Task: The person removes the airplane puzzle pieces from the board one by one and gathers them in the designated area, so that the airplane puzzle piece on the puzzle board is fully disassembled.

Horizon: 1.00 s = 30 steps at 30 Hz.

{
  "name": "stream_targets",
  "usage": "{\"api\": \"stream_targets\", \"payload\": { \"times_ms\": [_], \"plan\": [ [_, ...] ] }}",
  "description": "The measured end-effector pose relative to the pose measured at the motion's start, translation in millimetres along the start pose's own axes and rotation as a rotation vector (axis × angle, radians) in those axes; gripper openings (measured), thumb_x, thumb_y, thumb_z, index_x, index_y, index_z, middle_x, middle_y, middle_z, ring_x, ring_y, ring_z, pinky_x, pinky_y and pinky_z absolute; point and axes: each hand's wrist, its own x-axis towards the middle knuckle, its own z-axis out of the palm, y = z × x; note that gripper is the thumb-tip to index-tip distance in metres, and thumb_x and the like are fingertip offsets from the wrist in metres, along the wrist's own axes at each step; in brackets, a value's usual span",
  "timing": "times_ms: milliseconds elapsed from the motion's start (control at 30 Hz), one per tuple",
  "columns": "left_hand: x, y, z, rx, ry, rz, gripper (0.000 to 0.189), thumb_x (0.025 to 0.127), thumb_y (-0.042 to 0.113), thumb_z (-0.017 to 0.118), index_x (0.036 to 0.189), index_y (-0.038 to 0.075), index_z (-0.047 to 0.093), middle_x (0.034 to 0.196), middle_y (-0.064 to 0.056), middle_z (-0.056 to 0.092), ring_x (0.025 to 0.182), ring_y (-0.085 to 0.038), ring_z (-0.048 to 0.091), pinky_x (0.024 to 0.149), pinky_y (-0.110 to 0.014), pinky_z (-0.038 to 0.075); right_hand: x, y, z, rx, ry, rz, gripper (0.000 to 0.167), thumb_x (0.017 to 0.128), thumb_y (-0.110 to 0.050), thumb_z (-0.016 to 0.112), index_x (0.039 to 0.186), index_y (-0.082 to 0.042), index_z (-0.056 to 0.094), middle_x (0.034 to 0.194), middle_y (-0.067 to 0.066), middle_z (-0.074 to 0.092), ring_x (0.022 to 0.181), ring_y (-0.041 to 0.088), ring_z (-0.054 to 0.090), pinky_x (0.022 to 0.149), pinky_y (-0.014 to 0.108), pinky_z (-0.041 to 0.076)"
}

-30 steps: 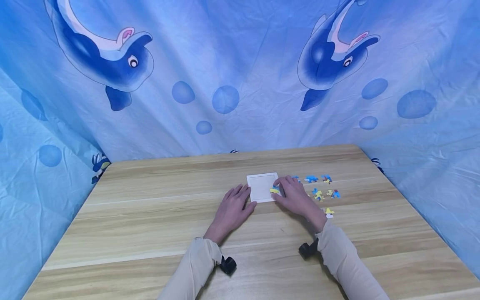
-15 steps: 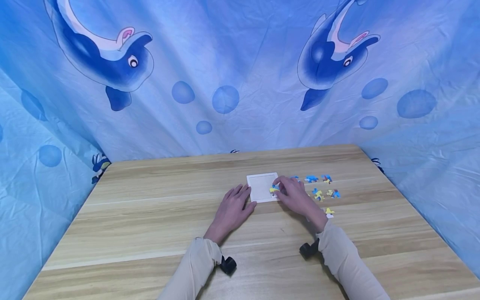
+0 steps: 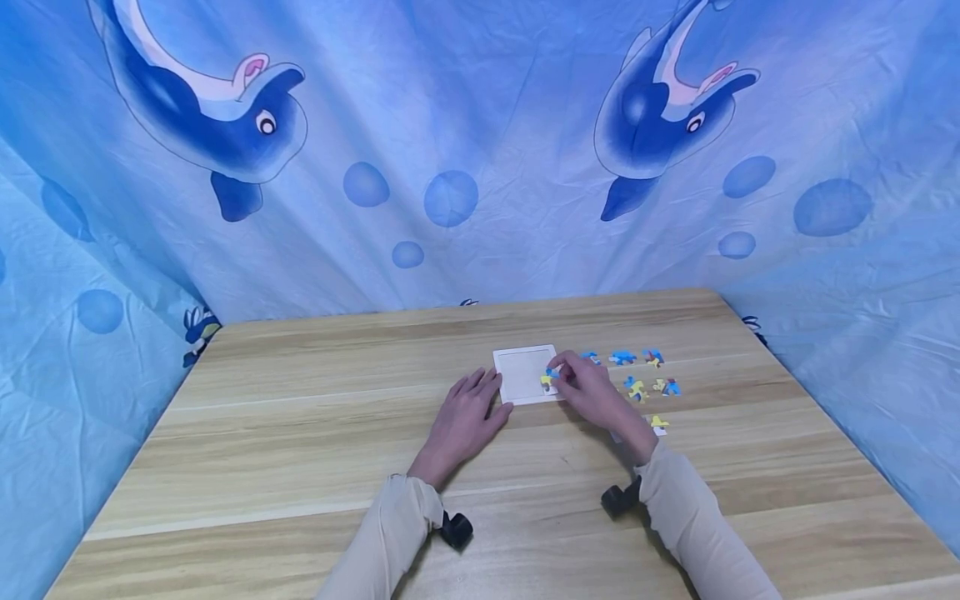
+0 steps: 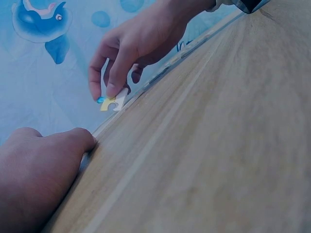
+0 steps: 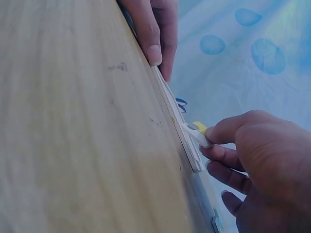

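Observation:
A white puzzle frame [image 3: 525,349] lies on the wooden table, its inner panel bare on the left. My left hand [image 3: 467,417] rests at its left side, fingers stretched out and fingertips at the edge. Over the frame's right part, my right hand [image 3: 594,393] pinches a blue, yellow and white jigsaw piece [image 3: 546,381] between thumb and fingers. In the left wrist view the jigsaw piece [image 4: 121,100] stands tilted under the fingertips. The right wrist view shows its yellow and white part [image 5: 200,136] close over the frame's rim [image 5: 193,160].
Several loose jigsaw pieces [image 3: 637,389] lie in rough rows to the right of the frame, some partly hidden by my right hand and forearm. A blue curtain [image 3: 495,250] with dolphins hangs behind and beside the table [image 3: 315,450]. A black camera sits on each wrist.
The jigsaw piece in my right hand has turned and tilted up, showing more white. The right thumb and fingers have shifted slightly on it. My left hand and the frame stay put.

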Motion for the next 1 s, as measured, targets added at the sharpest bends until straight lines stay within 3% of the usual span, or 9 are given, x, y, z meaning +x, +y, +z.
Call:
{"api": "stream_targets", "payload": {
  "times_ms": [167, 533, 1000],
  "plan": [
    [0.1, -0.1, -0.5, 0.0, 0.003, 0.005, 0.056, 0.097, 0.045, 0.049, 0.139, 0.008, 0.052, 0.142, -0.008, 0.051, 0.136, -0.026, 0.04, 0.113, -0.043, 0.029, -2.3, 0, -2, 0.063, -0.018, 0.035, 0.021, 0.091, -0.007, 0.063, 0.111, -0.009, 0.059, 0.084, 0.0, 0.056, 0.079, 0.014, 0.055, 0.074, 0.034, 0.046],
    [-0.6, -1.3, 0.4, -0.009, 0.016, 0.012, 0.057, 0.097, 0.045, 0.048, 0.139, 0.007, 0.052, 0.142, -0.009, 0.05, 0.136, -0.026, 0.04, 0.113, -0.043, 0.029, -9.3, 6, -12, 0.122, -0.035, 0.054, 0.021, 0.093, -0.006, 0.06, 0.114, -0.007, 0.057, 0.087, 0.003, 0.057, 0.079, 0.015, 0.056, 0.066, 0.028, 0.048],
    [-0.6, -0.7, -0.9, -0.024, -0.003, 0.006, 0.057, 0.097, 0.044, 0.049, 0.14, 0.007, 0.05, 0.143, -0.009, 0.049, 0.138, -0.026, 0.038, 0.114, -0.042, 0.027, -22.0, 17, -28, 0.15, 0.006, 0.051, 0.021, 0.092, -0.001, 0.059, 0.113, -0.003, 0.057, 0.088, 0.006, 0.056, 0.082, 0.019, 0.056, 0.068, 0.026, 0.049]
  ]
}}
